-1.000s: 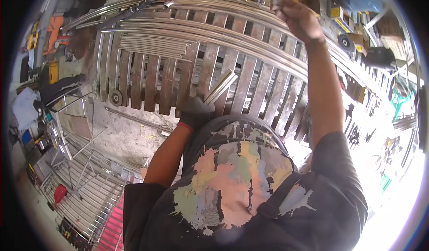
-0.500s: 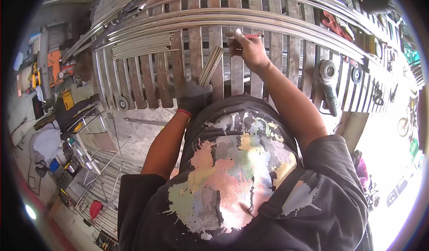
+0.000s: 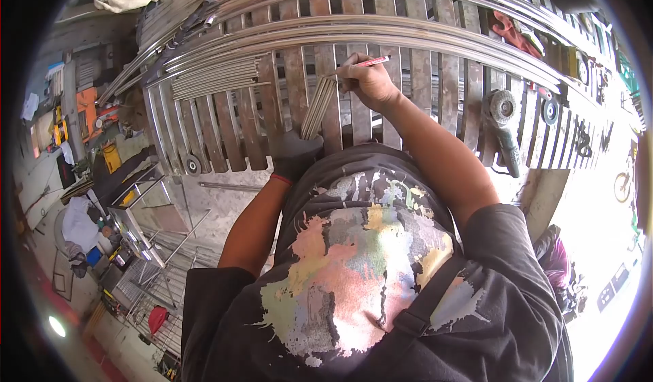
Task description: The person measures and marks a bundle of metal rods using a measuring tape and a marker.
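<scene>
My left hand [image 3: 296, 155], in a dark glove, grips the lower end of a bundle of short metal rods [image 3: 318, 107]. The bundle slants up and to the right over the slatted metal bench [image 3: 297, 76]. My right hand [image 3: 369, 83] is bare and closed around a red-and-white marker pen [image 3: 374, 61]. Its fingertips and the pen's tip are at the upper end of the bundle; whether the tip touches the rods I cannot make out. More short rods [image 3: 221, 76] lie side by side on the bench to the left.
Long metal rods [image 3: 381, 32] run across the bench behind my hands. An angle grinder [image 3: 503, 127] lies at the right, near a grinding disc [image 3: 549, 111] and a red cloth [image 3: 515, 37]. Another disc [image 3: 193, 164] sits at the left front edge. A metal frame [image 3: 146, 212] stands lower left.
My right hand has moved left and slightly down, bringing the marker pen to the top of the rod bundle. My left hand still holds the bundle. The view has shifted slightly.
</scene>
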Demonstrator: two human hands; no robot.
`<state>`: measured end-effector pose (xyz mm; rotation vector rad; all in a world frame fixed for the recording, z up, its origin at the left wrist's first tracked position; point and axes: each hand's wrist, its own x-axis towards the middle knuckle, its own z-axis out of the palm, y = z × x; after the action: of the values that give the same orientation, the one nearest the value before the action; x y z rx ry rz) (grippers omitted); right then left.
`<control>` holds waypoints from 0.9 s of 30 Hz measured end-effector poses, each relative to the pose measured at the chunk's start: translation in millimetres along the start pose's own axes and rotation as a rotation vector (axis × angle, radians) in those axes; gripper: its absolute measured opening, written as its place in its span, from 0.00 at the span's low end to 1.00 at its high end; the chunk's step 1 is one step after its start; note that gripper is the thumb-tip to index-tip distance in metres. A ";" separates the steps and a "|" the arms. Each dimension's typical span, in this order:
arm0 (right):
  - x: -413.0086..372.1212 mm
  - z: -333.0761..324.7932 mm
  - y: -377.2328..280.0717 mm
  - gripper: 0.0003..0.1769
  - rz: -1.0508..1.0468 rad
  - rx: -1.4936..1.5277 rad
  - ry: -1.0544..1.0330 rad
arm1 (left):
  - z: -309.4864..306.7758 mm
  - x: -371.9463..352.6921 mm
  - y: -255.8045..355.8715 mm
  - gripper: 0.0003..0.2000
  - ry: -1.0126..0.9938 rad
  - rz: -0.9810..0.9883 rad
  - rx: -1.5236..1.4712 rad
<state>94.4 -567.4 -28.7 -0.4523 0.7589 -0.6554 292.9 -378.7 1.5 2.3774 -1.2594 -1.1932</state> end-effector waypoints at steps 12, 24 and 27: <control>10.7 -2.1 9.1 0.08 0.106 0.142 -0.096 | 13.3 12.0 -31.3 0.29 0.030 0.006 0.102; 13.2 -1.6 4.1 0.13 0.129 0.145 -0.109 | 24.0 15.9 -57.6 0.33 -0.039 -0.116 0.146; 12.7 -0.8 4.8 0.13 0.119 0.147 -0.111 | 22.2 13.1 -50.3 0.33 -0.011 -0.073 0.108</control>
<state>102.5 -572.9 -38.1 -0.3037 0.6231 -0.5654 311.1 -353.5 -45.7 2.5174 -1.2816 -1.1887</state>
